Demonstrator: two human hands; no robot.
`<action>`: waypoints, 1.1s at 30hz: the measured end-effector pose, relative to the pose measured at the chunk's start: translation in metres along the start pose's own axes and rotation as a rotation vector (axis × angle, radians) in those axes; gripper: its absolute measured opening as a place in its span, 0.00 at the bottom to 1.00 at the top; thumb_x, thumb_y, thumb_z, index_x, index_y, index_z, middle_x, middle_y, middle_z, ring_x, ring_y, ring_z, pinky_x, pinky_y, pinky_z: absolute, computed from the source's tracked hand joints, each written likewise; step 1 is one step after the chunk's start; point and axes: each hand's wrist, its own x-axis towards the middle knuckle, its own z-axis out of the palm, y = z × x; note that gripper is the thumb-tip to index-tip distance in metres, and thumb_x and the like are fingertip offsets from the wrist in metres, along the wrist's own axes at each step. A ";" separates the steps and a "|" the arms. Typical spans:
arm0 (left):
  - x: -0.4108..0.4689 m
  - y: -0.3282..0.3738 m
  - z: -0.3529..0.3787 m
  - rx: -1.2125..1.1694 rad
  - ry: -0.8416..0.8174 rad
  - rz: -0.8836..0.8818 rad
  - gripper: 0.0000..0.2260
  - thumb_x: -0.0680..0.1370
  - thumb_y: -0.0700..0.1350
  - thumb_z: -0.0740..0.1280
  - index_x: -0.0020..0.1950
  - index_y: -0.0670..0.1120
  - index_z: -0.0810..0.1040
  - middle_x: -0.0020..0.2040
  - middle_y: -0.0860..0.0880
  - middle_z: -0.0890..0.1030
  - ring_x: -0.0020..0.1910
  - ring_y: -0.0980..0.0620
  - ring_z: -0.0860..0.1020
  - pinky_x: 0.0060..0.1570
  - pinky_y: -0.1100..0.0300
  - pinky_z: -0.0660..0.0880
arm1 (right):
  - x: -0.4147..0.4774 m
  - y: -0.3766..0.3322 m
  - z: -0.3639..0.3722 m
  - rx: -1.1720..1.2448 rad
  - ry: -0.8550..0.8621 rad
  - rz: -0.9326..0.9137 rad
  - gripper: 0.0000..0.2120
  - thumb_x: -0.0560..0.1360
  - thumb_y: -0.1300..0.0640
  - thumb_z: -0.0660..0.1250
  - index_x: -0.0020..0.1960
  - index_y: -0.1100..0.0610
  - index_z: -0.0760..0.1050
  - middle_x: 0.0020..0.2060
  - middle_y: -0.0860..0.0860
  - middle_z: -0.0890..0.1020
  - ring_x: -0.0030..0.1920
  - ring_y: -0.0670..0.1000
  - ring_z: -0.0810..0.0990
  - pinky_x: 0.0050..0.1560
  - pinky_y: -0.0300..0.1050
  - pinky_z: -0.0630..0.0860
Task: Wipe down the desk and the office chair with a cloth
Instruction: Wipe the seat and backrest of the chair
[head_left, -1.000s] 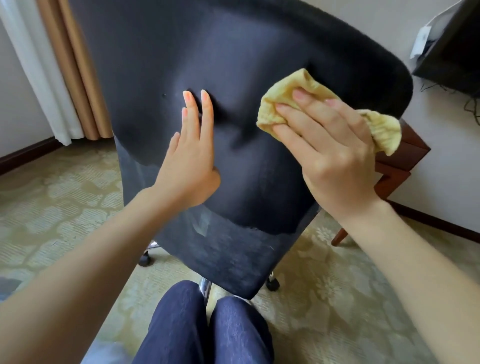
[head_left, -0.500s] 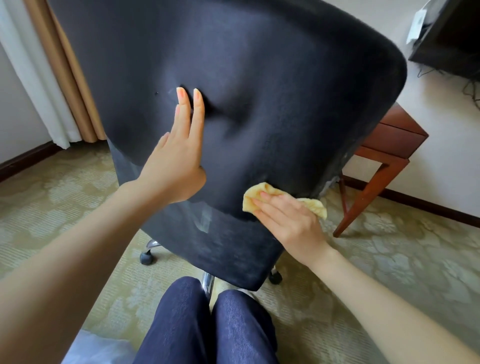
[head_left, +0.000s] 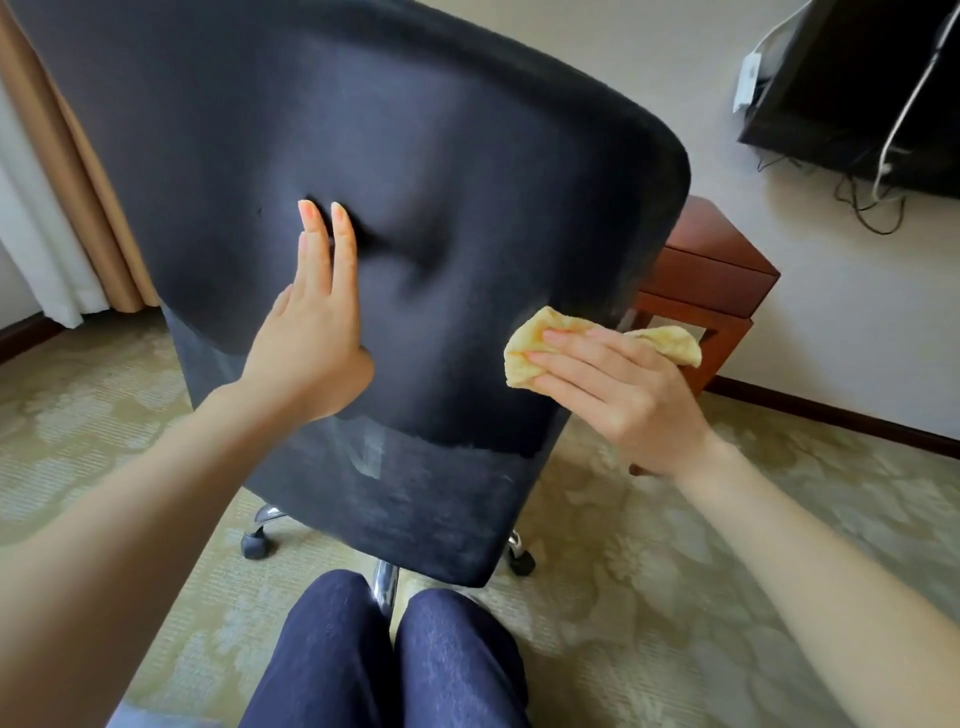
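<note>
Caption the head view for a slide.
Left hand braces the black chair backrest while the right hand holds a yellow cloth against its edge.

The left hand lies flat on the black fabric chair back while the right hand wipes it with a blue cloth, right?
Not blue: the head view shows a crumpled yellow cloth. The left hand lies flat on the black fabric chair back while the right hand wipes it.

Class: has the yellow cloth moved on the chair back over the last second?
Yes. Against the chair back, the cloth in the right hand swept down the right side, then rose partway back up.
</note>
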 end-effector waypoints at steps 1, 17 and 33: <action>0.000 0.001 0.000 0.001 0.002 -0.003 0.45 0.68 0.30 0.61 0.77 0.43 0.36 0.77 0.41 0.35 0.59 0.27 0.69 0.44 0.55 0.61 | 0.005 0.007 -0.008 -0.042 0.021 -0.002 0.09 0.76 0.66 0.68 0.55 0.59 0.82 0.56 0.54 0.82 0.59 0.52 0.79 0.60 0.48 0.76; 0.001 0.005 0.003 0.036 0.009 0.031 0.46 0.68 0.31 0.62 0.76 0.43 0.34 0.76 0.41 0.34 0.69 0.31 0.59 0.67 0.45 0.58 | -0.040 -0.035 0.036 -0.080 0.159 0.256 0.12 0.75 0.65 0.69 0.58 0.58 0.79 0.58 0.52 0.80 0.62 0.51 0.75 0.65 0.47 0.70; 0.004 0.005 0.005 0.029 -0.033 0.030 0.48 0.68 0.31 0.66 0.76 0.41 0.34 0.76 0.40 0.35 0.71 0.30 0.56 0.68 0.43 0.57 | -0.096 -0.055 0.051 0.126 -0.132 0.050 0.11 0.76 0.66 0.67 0.57 0.59 0.80 0.59 0.53 0.80 0.62 0.49 0.77 0.65 0.46 0.72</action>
